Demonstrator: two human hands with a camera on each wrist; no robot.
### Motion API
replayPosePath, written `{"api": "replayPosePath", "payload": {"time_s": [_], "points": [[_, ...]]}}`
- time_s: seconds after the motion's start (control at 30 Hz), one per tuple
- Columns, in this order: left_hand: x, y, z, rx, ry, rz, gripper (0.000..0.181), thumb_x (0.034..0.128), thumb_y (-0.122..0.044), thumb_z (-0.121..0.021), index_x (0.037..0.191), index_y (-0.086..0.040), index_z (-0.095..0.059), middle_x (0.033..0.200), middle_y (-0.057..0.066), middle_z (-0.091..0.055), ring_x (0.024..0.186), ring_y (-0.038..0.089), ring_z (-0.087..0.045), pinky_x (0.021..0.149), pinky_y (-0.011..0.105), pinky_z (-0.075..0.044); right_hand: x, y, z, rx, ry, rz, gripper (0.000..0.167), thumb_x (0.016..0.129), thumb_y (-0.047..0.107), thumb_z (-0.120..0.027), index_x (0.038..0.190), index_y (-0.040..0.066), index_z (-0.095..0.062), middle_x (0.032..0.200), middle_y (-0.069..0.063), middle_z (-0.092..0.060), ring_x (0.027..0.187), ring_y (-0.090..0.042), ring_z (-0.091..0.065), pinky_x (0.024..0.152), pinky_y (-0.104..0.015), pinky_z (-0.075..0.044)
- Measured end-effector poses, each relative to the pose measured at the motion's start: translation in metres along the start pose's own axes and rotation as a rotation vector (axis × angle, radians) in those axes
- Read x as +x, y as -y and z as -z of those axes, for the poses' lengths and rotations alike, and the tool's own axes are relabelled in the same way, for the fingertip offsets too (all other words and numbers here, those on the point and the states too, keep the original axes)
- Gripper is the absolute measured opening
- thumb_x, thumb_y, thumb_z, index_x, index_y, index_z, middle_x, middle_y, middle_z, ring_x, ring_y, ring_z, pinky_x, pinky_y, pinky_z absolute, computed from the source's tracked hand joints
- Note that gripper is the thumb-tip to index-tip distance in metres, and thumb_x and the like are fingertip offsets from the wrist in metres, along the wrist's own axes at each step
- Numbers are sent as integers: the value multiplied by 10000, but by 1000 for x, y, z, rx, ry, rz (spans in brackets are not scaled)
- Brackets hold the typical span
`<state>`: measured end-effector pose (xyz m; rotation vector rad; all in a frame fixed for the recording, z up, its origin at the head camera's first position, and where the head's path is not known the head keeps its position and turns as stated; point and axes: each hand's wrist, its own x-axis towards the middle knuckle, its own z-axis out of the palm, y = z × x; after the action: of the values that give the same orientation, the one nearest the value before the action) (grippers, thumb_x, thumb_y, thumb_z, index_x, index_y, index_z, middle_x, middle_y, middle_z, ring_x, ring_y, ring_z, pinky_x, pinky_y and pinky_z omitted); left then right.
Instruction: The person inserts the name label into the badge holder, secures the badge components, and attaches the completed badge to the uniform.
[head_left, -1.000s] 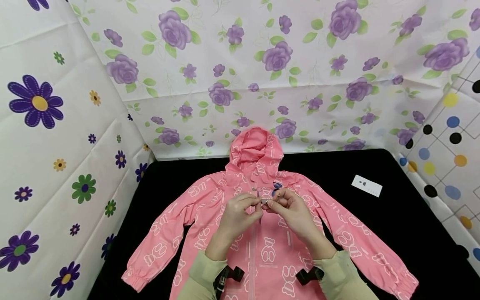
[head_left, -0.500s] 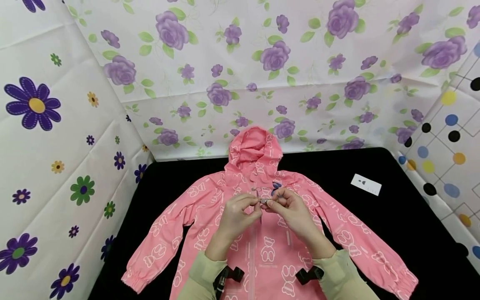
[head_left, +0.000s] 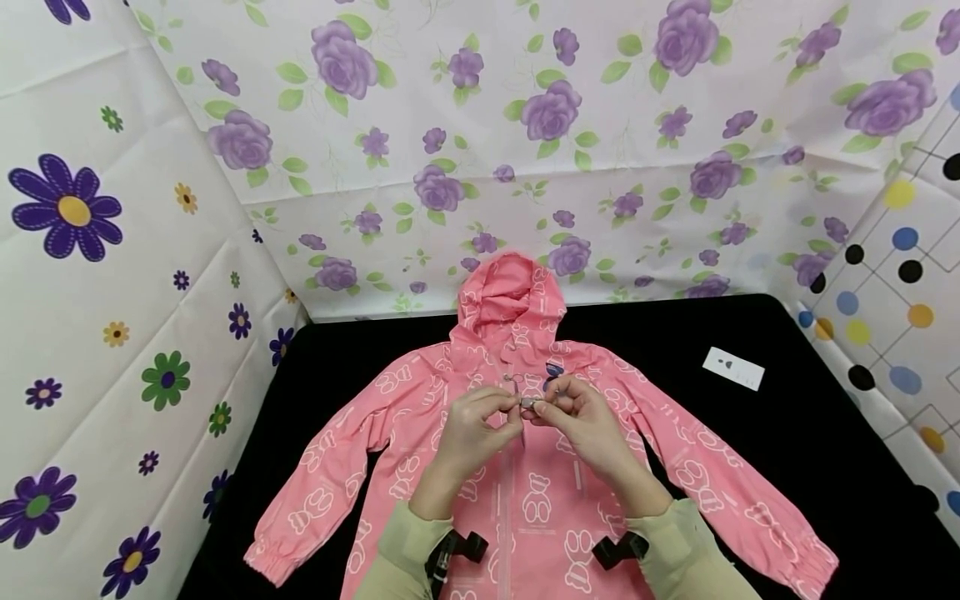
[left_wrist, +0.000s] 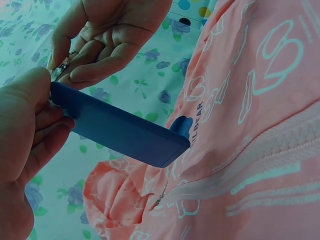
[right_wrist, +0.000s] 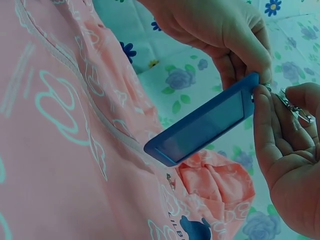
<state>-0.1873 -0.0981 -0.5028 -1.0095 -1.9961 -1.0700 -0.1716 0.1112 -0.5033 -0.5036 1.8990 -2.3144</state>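
Observation:
A thin badge holder (head_left: 521, 437), seen edge-on in the head view, hangs between both hands over a pink hooded jacket (head_left: 536, 533). Its blue back (left_wrist: 125, 127) faces the left wrist camera, and its framed window (right_wrist: 202, 127) shows in the right wrist view. My left hand (head_left: 477, 429) pinches the holder's top end. My right hand (head_left: 588, 425) pinches the metal clip (right_wrist: 295, 106) joined to that end; the fingers partly hide the join. On the jacket, the zipper pull (left_wrist: 159, 200) lies near the collar, beside a dark blue bear print (right_wrist: 196, 227).
The jacket lies spread face up on a black table (head_left: 675, 333), hood at the back and sleeves out to both sides. A white card (head_left: 733, 369) lies at the right. Flowered sheets (head_left: 420, 125) wall the back and left; a dotted sheet (head_left: 892, 317) stands right.

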Motion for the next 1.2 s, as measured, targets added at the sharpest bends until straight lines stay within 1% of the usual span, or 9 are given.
{"api": "replayPosePath", "payload": {"time_s": [0.23,0.4,0.53,0.63,0.77,0.9,0.97,1.1,1.2], "points": [[0,1,0,-14,-9,-6,173,738,135,-768,848,5,-800,873,83,-781,804,200,-762,772,212,-619,-1,-2,-1,-10,-7,18,156,1044,-1,-667,1076,-54,-524,1040,-159,-790,1013,-224,-778,912,-368,-631],[-1,2,1,-17,-13,-3,181,734,139,-774,861,13,-805,884,97,-787,812,215,-771,786,221,-624,0,-3,-2,-6,-8,21,140,1046,-25,-650,1077,-64,-519,1023,-132,-793,1014,-219,-780,911,-365,-631],[-2,3,3,-44,-51,49,218,727,156,-751,869,2,-812,896,97,-795,818,230,-778,787,251,-632,2,-4,-3,39,-24,18,110,1042,-63,-627,1039,-37,-521,987,-111,-794,973,-211,-788,886,-368,-639],[-1,3,4,-59,-77,68,246,720,162,-735,884,-2,-819,903,97,-799,817,238,-780,782,273,-638,3,-5,-4,66,-37,14,125,1034,-86,-618,1004,-11,-523,957,-115,-794,939,-215,-793,865,-377,-644],[-1,4,4,-47,-80,36,250,723,160,-739,900,5,-823,902,97,-796,803,231,-775,771,268,-638,2,-4,-3,47,-35,10,124,1037,-83,-618,1007,-11,-521,975,-157,-792,950,-221,-793,873,-409,-642],[-1,5,3,-27,-93,29,216,749,138,-767,914,10,-824,914,95,-800,817,229,-778,786,260,-635,1,-3,-2,31,-40,13,116,1050,-56,-623,1037,-44,-507,1046,-190,-784,979,-217,-790,894,-408,-635],[0,6,2,-12,-98,29,200,771,120,-773,927,7,-825,919,88,-799,819,223,-776,782,261,-634,0,-2,-1,33,-50,19,131,1052,-42,-630,1048,-66,-502,1058,-184,-780,986,-207,-788,902,-387,-633],[0,6,2,2,-100,48,190,810,99,-773,959,-4,-827,924,76,-794,819,213,-767,761,262,-631,1,-1,0,48,-74,20,154,1050,-39,-635,1063,-99,-494,1068,-169,-772,1002,-210,-783,922,-392,-627],[2,4,3,-10,-99,71,206,832,101,-772,996,-10,-832,944,71,-795,835,212,-766,764,270,-629,1,-1,0,51,-94,6,158,1049,-30,-638,1068,-95,-495,1073,-166,-767,1010,-228,-782,923,-385,-627]]}}
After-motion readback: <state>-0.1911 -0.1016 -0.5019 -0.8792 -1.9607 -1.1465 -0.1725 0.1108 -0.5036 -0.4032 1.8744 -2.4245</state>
